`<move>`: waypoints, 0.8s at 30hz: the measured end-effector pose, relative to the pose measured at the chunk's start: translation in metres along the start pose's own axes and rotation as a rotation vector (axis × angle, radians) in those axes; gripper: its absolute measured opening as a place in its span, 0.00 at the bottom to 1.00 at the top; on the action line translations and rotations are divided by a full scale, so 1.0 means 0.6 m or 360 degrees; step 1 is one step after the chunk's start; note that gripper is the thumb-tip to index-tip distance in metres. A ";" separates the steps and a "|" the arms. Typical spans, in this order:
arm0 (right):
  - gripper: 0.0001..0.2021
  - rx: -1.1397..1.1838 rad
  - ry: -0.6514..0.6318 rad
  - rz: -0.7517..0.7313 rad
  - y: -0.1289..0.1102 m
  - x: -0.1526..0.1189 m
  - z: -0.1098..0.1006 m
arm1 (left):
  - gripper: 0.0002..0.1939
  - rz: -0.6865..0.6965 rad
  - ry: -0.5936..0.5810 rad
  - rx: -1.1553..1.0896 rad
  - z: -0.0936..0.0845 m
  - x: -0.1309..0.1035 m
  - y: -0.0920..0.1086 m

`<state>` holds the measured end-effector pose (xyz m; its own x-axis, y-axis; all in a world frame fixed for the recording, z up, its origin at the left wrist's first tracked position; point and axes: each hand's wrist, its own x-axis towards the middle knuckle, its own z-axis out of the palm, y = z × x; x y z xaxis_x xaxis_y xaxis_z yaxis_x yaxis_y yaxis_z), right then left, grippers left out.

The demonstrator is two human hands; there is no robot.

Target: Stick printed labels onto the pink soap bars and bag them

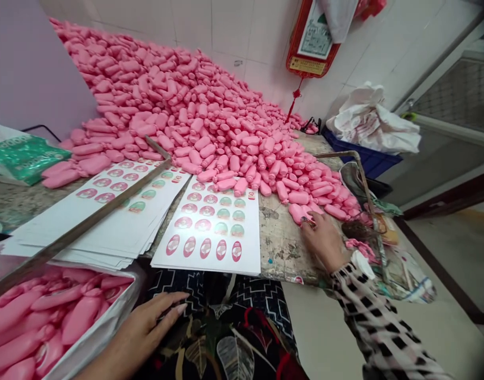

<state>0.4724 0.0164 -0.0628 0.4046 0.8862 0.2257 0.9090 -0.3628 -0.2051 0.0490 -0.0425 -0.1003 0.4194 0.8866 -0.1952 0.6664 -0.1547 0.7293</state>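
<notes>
Pink bottles [202, 121] lie in a large heap across the table. At the heap's near right edge, my right hand [323, 237] reaches down with its fingertips on a pink bottle [297, 214]; its fingers are curled, and whether they grip the bottle is hard to tell. Low over my lap, my left hand [150, 319] has its fingers extended and holds nothing. Between the hands a sticker sheet [210, 258] with pink and green labels lies flat, its top edge under some bottles. Left of it lies a stack of sticker sheets [79, 227].
A box of pink bottles [125, 295] stands at the lower left. A metal bar [91, 227] crosses the stack. Far left is a green plastic packet [24, 158]. A blue basket [368, 161] with white bags stands at the right, beyond a bent metal frame [364, 179].
</notes>
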 end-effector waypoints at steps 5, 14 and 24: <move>0.24 -0.0259 -0.0185 -0.0068 -0.017 0.009 0.028 | 0.17 -0.0034 0.0137 -0.0047 0.003 -0.013 -0.005; 0.21 0.0598 -0.0164 -0.0459 -0.015 -0.036 -0.020 | 0.20 -0.0321 -0.0109 -0.0434 -0.010 -0.004 0.039; 0.15 0.0757 -0.1106 -0.1702 -0.183 -0.140 -0.135 | 0.17 -0.0173 -0.1129 -0.1301 -0.015 0.084 0.171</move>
<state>0.3466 -0.0415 0.0179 -0.7318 0.6814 -0.0129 0.5646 0.5955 -0.5715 0.1329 -0.0094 -0.0294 0.8185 0.3836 -0.4276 0.2196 0.4789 0.8500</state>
